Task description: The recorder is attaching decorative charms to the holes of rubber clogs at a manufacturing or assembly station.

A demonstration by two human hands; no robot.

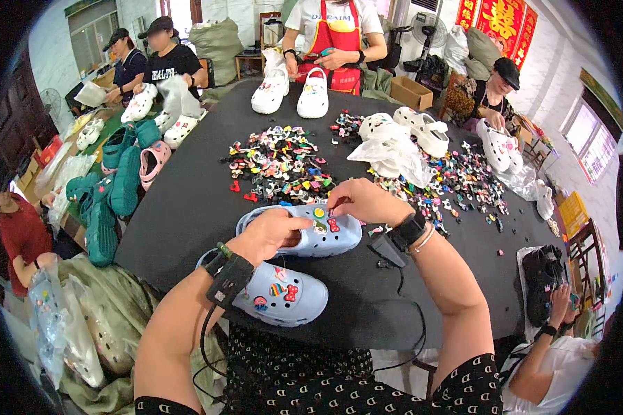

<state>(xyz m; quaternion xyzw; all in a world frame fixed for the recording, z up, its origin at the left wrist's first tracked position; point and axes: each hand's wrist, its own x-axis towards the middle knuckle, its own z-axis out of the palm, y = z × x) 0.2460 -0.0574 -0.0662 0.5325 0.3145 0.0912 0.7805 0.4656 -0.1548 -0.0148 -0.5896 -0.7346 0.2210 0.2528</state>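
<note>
Light blue clog [318, 235] lies near the front edge of a black table [201, 200], its top dotted with small colourful charms. The left hand [266, 234] grips its heel opening; the right hand [365, 200] pinches fingertips against its toe. A second blue clog [284, 294] sits just in front. A charm pile [280, 162] lies beyond.

Bright, even daylight fills the room around me, coming from the pale barred windows [587, 135] at the right edge and another at the upper left. The round matte black tabletop [187, 207] shows almost no glare, only soft shadows under my hands. The fisheye lens bends everything toward a black circular rim. The centre is sharp; the edges are slightly soft.
</note>
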